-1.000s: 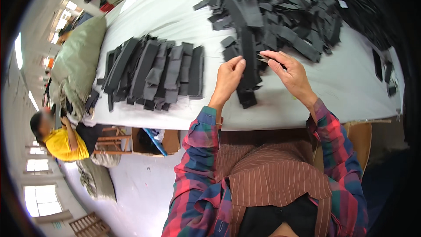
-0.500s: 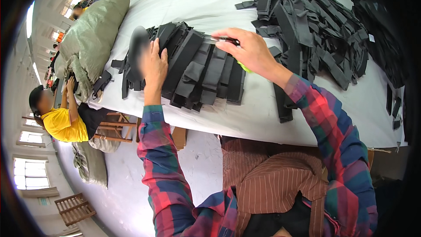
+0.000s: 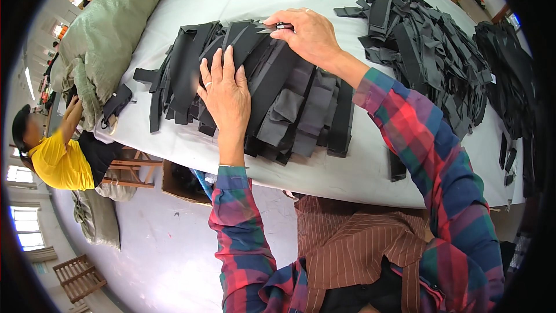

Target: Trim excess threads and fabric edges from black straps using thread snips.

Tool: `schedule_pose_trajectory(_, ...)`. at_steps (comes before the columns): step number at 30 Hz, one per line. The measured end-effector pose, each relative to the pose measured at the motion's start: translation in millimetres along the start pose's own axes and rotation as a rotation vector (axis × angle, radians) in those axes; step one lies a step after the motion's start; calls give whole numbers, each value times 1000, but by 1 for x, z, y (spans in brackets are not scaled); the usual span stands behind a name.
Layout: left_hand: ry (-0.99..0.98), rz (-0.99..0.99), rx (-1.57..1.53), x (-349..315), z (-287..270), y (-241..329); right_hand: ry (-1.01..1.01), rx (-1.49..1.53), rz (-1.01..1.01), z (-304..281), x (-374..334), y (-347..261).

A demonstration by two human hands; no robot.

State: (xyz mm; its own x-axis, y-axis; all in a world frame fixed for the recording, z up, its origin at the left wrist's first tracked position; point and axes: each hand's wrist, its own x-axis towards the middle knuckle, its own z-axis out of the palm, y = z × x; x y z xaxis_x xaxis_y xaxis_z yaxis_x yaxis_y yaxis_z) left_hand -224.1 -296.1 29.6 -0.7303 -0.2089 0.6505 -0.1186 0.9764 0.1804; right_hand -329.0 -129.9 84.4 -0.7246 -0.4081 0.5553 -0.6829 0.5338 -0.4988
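Dark grey and black fabric strips (image 3: 273, 90) lie side by side in an overlapping row on the white-covered table. My left hand (image 3: 226, 95) rests flat on the middle of this row, fingers stretched out and a ring on one of them. Small thread snips (image 3: 282, 25) with a dark handle are pinched in my right hand (image 3: 310, 35). Their pointed metal blades reach left over the far end of the strips, close to a black strip's tip. Whether the blades touch the fabric cannot be made out.
A large heap of loose dark strips (image 3: 425, 52) covers the table's right side, with black fabric (image 3: 507, 75) beyond it. At the left stands a bulging pale green sack (image 3: 113, 20). A person in yellow (image 3: 63, 159) sits beside it. An open box (image 3: 179, 182) is below the table edge.
My left hand has shifted right and flattened onto the strips. My right hand has moved slightly left and away from me, with the snips still in it. The view has shifted a little.
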Motion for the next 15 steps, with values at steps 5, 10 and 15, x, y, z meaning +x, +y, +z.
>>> schedule_pose_trajectory(5,2,-4,1,-1,0,0,12,9,11,6,-4,5)
schedule_pose_trajectory(10,13,-2,-5,-1,1,0,21,-15,4,9,-2,7)
schedule_pose_trajectory(15,12,5,-13,0,2,-1,1,-33,56,5,-4,4)
